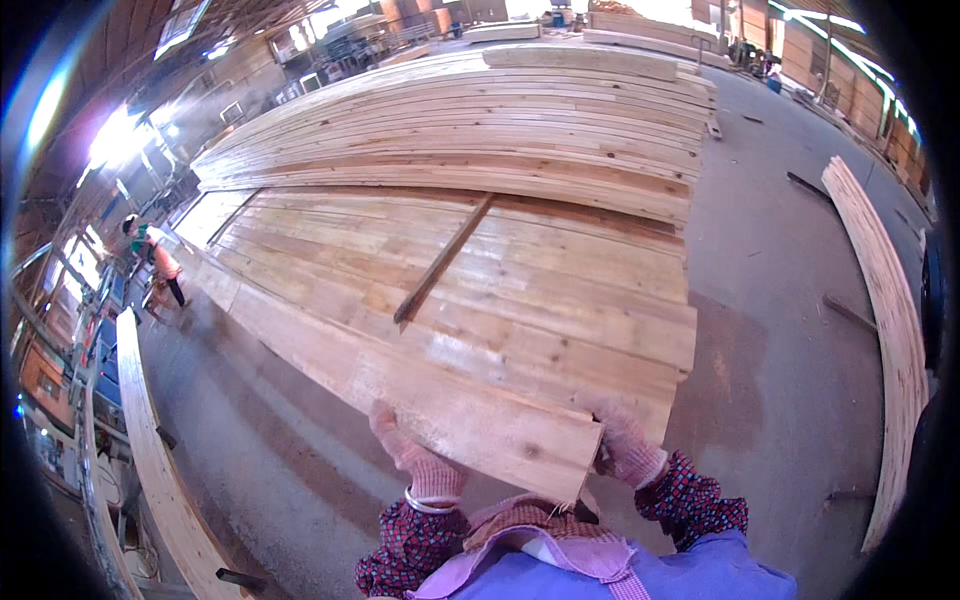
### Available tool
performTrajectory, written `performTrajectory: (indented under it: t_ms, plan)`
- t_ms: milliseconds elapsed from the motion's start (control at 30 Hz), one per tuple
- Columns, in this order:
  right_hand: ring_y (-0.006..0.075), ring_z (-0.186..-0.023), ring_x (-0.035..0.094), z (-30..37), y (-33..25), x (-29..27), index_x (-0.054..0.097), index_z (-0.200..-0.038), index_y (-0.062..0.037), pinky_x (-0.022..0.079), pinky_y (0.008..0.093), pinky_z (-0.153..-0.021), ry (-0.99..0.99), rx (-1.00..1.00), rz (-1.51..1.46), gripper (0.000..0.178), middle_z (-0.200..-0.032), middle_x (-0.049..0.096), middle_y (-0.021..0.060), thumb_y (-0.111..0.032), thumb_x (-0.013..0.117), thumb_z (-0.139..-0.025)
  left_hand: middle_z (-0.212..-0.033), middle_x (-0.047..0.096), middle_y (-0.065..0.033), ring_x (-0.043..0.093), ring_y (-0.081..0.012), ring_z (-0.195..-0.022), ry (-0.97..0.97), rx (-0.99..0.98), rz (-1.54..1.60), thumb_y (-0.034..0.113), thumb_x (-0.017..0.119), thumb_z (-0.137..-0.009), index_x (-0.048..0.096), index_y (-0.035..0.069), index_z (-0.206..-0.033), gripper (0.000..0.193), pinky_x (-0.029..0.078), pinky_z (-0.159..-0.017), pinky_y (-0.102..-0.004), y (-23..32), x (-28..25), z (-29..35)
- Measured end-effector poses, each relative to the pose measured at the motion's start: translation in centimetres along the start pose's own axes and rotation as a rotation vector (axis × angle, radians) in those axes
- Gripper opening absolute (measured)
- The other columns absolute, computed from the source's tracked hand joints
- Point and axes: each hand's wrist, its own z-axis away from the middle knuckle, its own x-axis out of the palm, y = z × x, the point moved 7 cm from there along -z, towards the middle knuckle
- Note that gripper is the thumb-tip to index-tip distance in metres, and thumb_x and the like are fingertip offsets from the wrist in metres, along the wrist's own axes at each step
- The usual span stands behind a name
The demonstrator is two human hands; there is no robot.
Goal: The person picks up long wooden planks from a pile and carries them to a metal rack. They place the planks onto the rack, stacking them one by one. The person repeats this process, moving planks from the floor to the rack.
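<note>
A long pale wooden plank [470, 410] runs from in front of me toward the far left, along the near side of a wide layer of boards [560, 290]. Its near end lies close to my body. My left hand [420, 460], in a pinkish knit glove, is closed on the plank's near edge, its fingers partly hidden by the wood. My right hand [632, 445], gloved alike, grips the plank's end at the far corner. By the plank's distant end stands another person [160, 260] in an orange and green top.
Behind the layer rises a higher stack of boards [500, 125]. A dark stick [445, 262] lies across the layer. Long boards [150, 430] stretch along the left, beside machinery. A bundle of planks [890, 340] rests on dark bearers at right. Grey concrete floor [760, 260] lies between.
</note>
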Motion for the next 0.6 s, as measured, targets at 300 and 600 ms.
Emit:
performTrajectory:
  t_ms: [300, 600]
  plan:
    - [0.0140, -0.088, 0.062, -13.4, -15.2, -7.3, 0.062, -0.105, -0.0067, 0.053, 0.0330, -0.080, -0.081, 0.012, -0.198, 0.027, -0.094, 0.064, 0.0032, -0.029, 0.054, -0.091, -0.130, 0.048, -0.0103, 0.046, -0.0272, -0.120, 0.053, -0.066, -0.154, 0.057, 0.042, -0.091, 0.041, 0.005, -0.134, 0.068, 0.037, -0.104, -0.0401, -10.8, 14.0, -11.8]
    - [0.0202, -0.101, 0.061, -21.8, -27.9, -17.3, 0.056, -0.116, -0.0071, 0.052, 0.0376, -0.088, 0.019, -0.207, -0.268, 0.041, -0.107, 0.063, 0.0067, -0.037, 0.060, -0.088, -0.119, 0.055, -0.0026, 0.050, -0.0179, -0.112, 0.022, -0.327, 0.079, 0.046, 0.058, -0.090, 0.052, 0.010, -0.125, 0.051, 0.039, -0.099, -0.0339, -24.7, 22.7, -21.8]
